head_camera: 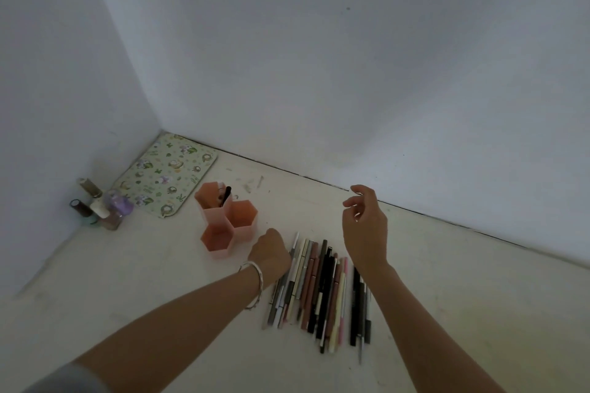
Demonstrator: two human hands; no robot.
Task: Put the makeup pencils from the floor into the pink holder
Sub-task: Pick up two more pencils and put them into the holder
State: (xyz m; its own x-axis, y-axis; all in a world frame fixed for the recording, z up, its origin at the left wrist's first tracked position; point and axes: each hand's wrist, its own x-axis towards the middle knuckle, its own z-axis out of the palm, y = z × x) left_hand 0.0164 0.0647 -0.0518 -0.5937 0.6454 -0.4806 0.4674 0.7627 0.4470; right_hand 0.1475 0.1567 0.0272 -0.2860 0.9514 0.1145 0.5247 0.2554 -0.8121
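A pink holder made of three hexagonal cups stands on the floor; its far cup holds a few pencils, one of them black. Several makeup pencils lie side by side on the floor to its right. My left hand rests low at the left edge of the pile with fingers curled down among the pencils; its grip is hidden. Above the pile's right side my right hand hovers with fingers loosely apart and nothing in it.
Several small nail polish bottles stand by the left wall. A patterned green mat lies in the corner behind the holder. White walls close the space at left and back.
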